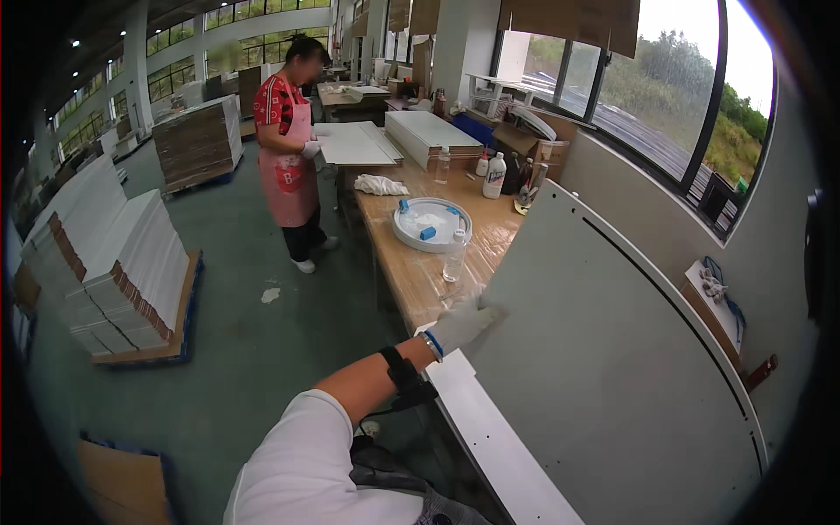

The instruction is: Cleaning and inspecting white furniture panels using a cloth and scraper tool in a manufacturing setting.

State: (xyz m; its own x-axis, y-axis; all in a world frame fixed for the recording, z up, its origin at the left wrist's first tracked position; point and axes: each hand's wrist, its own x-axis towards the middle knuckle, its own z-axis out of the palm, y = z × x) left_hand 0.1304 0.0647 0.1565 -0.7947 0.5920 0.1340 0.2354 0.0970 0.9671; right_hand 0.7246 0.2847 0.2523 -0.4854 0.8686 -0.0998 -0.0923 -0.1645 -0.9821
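My left hand point(464, 325), in a pale work glove, is at the near left edge of a large white panel point(604, 350). Motion smears its fingers, so whether they grip the panel or only touch it does not show. The panel is tilted up and has a long dark groove and small holes along its far right side. Beneath it lies another white panel point(499, 437) with small holes, at the table's edge. My right hand is out of view. Just beyond my left hand stands a clear bottle point(454, 260) with a white cap.
The wrapped worktable point(407, 280) holds a round white tray point(402, 241) with blue blocks, a white cloth point(381, 185) and several bottles. A co-worker point(289, 157) handles a white board point(354, 144) farther along. Panel stacks point(131, 271) stand on pallets at left; windows point(656, 96) line the right wall.
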